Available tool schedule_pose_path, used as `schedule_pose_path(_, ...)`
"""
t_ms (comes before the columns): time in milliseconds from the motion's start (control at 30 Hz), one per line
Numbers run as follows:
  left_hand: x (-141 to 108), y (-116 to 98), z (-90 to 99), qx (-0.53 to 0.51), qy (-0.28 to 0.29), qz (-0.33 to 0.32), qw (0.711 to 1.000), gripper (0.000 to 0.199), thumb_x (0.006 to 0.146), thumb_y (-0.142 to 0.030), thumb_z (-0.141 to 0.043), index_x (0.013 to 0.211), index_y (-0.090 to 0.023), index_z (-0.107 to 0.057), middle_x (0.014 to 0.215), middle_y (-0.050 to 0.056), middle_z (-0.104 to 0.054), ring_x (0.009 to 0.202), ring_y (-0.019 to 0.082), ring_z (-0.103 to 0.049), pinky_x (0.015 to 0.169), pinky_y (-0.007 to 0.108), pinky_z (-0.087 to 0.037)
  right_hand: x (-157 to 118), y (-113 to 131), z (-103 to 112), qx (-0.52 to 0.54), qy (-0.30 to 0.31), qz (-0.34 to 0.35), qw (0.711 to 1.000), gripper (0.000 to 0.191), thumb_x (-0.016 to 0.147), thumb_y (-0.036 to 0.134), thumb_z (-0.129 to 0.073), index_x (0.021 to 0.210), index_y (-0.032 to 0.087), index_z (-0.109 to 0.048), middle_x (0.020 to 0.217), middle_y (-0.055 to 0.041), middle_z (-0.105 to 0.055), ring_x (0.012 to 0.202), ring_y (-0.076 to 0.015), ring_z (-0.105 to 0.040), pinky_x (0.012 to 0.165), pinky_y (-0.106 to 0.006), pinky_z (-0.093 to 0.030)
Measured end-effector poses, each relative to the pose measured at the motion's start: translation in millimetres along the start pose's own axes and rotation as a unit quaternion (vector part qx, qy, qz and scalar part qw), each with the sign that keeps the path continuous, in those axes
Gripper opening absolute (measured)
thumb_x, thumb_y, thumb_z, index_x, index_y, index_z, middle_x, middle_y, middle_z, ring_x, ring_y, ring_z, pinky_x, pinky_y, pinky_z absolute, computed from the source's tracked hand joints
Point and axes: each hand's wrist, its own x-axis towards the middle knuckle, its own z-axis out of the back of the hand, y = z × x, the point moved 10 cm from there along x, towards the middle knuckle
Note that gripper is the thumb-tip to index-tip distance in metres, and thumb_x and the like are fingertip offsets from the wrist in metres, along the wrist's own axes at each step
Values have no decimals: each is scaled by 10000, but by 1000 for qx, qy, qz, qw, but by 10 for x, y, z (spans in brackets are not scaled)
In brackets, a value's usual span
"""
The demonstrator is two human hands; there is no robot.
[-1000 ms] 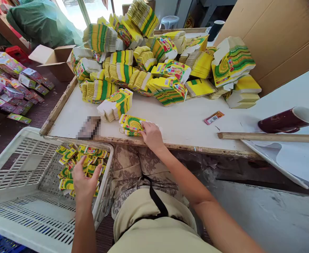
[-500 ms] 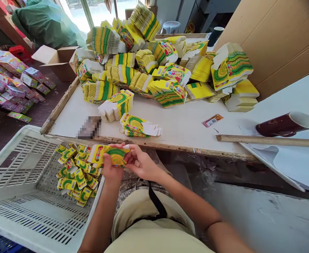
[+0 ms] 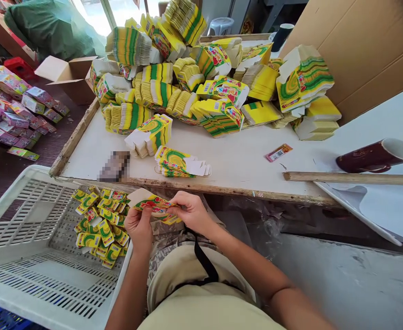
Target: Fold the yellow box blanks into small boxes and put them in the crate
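A yellow and green printed carton is held between both hands in front of the table edge. My left hand grips its left part, thumb on the near face. Fingers of my right hand pinch its right end. The carton is tilted, its pale left end raised. Below and left, a white plastic crate holds several small folded yellow boxes. On the table just beyond my hands lies a short stack of flat cartons.
Bundles of flat cartons pile up across the back of the white table. A maroon mug, a wooden stick and a small packet lie to the right. An open cardboard box and pink boxes stand left.
The carton has turned in my hands, from its flat face showing to a slanted view with its narrow side visible. My right hand has moved slightly right. The view has shifted a little.
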Motion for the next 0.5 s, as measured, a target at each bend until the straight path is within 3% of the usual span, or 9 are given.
schedule_pose_path(67, 33, -14, -1, 1, 47, 14, 999, 279, 766, -473, -743, 855, -211, -712, 862, 25, -743, 818, 194, -676, 829, 349, -539, -15, 70, 115, -49, -17, 47, 998, 189, 919, 327, -619, 883, 199, -753, 765, -25, -626, 691, -143, -589, 619, -261, -465)
schedule_pose_path(133, 68, -125, -40, -22, 122, 25, 992, 514, 773, -649, -652, 1039, -213, -714, 1039, 91, -748, 963, 264, -689, 899, 420, -533, -40, 176, 230, -135, -35, 103, 985, 203, 955, 271, -559, 985, 219, -753, 835, -47, -646, 756, -159, -594, 675, -288, -486)
schedule_pose_path(200, 85, -325, -81, -22, 195, 13, 980, 798, 748, -810, -510, 1273, -217, -612, 1259, 145, -671, 1173, 326, -619, 1009, 481, -475, -75, 304, 279, -246, -41, 157, 956, 253, 975, 207, -504, 1025, 256, -747, 885, -57, -664, 848, -184, -581, 787, -344, -491)
schedule_pose_path(233, 79, -421, -108, 7, 228, 0, 974, 895, 715, -838, -511, 1357, -216, -541, 1347, 159, -614, 1263, 344, -558, 1065, 496, -429, -98, 370, 254, -292, -30, 184, 938, 272, 978, 188, -491, 1023, 274, -745, 890, -54, -671, 882, -192, -571, 854, -376, -480)
schedule_pose_path(300, 21, -508, -215, 124, 294, -25, 947, 1000, 637, -759, -690, 1438, -215, -440, 1447, 162, -524, 1361, 354, -459, 1133, 492, -354, -166, 502, 119, -339, 16, 242, 909, 273, 980, 183, -493, 1011, 299, -738, 871, -33, -674, 912, -189, -565, 993, -418, -433)
schedule_pose_path(400, -140, -379, -429, 266, 366, -28, 892, 892, 658, -454, -825, 1421, -232, -420, 1382, 127, -574, 1248, 317, -568, 1033, 449, -462, -273, 663, -61, -318, 58, 291, 900, 254, 972, 192, -510, 1085, 321, -697, 959, -12, -679, 1062, -188, -568, 1163, -456, -297)
schedule_pose_path(500, -240, -238, -549, 306, 347, -36, 886, 622, 764, -308, -715, 1320, -214, -452, 1090, 59, -692, 915, 219, -684, 783, 338, -555, -212, 607, 143, -234, -54, 203, 949, 419, 928, 326, -586, 1342, 281, -540, 1314, -93, -571, 1339, -276, -425, 1187, -538, -252)
